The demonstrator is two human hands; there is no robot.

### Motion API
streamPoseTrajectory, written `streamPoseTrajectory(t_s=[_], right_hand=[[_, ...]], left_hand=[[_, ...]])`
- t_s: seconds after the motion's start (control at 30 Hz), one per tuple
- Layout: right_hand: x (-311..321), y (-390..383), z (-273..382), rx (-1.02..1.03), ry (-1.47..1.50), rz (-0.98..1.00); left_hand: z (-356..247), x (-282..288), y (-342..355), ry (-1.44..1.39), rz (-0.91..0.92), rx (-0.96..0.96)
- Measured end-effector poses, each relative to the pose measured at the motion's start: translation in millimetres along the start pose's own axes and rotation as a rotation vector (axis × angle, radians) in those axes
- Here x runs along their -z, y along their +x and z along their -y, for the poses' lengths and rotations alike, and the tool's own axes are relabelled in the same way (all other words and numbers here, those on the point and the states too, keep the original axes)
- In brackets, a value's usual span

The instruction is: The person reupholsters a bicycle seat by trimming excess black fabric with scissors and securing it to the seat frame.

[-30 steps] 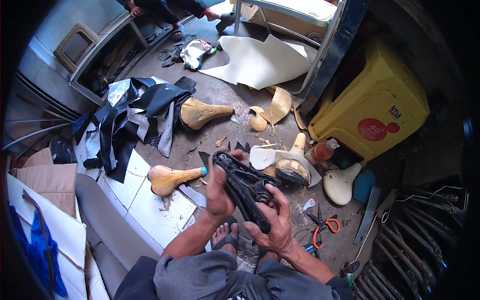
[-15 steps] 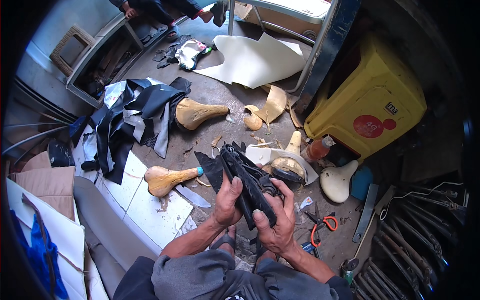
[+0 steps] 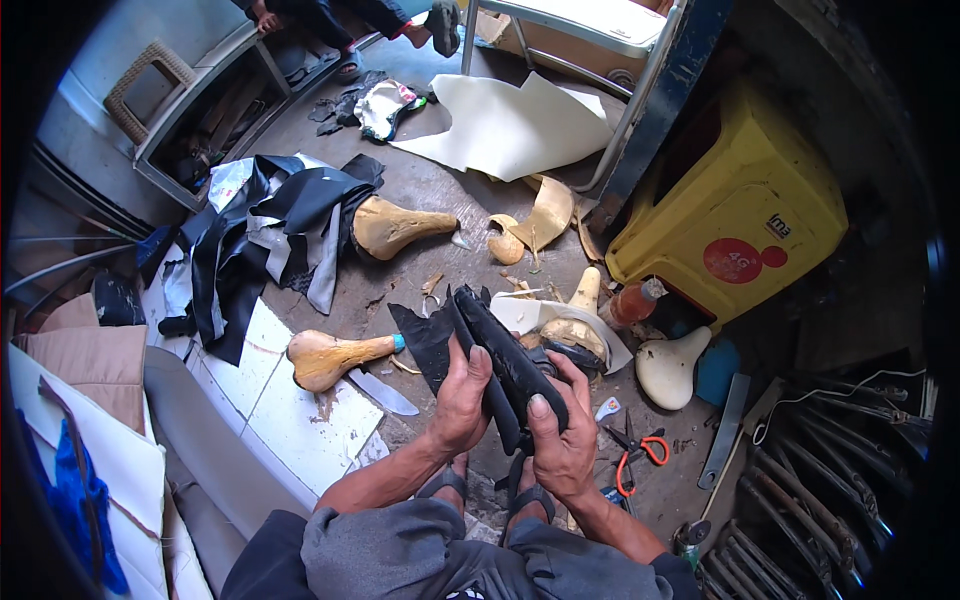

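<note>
The fingers (image 3: 478, 362) of the left hand (image 3: 462, 400) are curling narrowly around the near side of a black bicycle saddle (image 3: 505, 360), with the thumb pressing on its cover. The right hand (image 3: 560, 440) is gripping the saddle's lower end from the other side, its fingers wrapping tight and its thumb lying along the top. The saddle is sitting tilted between both hands, above the person's sandalled feet and just over the concrete floor (image 3: 420, 190), with a loose flap of black cover (image 3: 425, 335) hanging off its left edge.

Compared with the frame half a second back, the saddle is sitting a little lower and nearer to the body, and the left hand has slid up along its side; the things on the floor are lying where they were.

Around the hands, 2 bare foam saddle forms are lying to the left: 1 (image 3: 335, 355) just beside a knife blade (image 3: 385, 392) on the white tiles, 1 (image 3: 395, 228) against a heap of black sheet material (image 3: 270, 230). 1 white saddle shell (image 3: 668, 368) is resting to the right, near 1 yellow box (image 3: 740, 225). 1 pair of orange-handled pliers (image 3: 640, 458) is lying near the right wrist. 1 cream sheet (image 3: 515, 125) is spreading out farther off.
</note>
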State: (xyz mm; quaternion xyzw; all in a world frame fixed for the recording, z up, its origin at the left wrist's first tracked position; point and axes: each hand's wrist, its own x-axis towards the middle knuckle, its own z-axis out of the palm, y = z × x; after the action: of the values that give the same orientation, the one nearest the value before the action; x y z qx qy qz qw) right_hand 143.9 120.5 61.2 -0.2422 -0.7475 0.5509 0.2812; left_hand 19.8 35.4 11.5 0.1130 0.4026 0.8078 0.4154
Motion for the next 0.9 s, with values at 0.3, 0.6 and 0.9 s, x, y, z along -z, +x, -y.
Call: streamPoseTrajectory(t_s=[0.3,0.6,0.9], right_hand=[[-7,-4,4,0.092,-0.039,0.098],[1,6,23,0.058,-0.156,0.071],[34,7,3,0.109,-0.091,0.176]], left_hand=[[0,-5,2,-0.028,-0.117,-0.046],[-8,3,-5,0.389,-0.075,-0.320],[-36,31,7,0.258,0.522,-0.061]])
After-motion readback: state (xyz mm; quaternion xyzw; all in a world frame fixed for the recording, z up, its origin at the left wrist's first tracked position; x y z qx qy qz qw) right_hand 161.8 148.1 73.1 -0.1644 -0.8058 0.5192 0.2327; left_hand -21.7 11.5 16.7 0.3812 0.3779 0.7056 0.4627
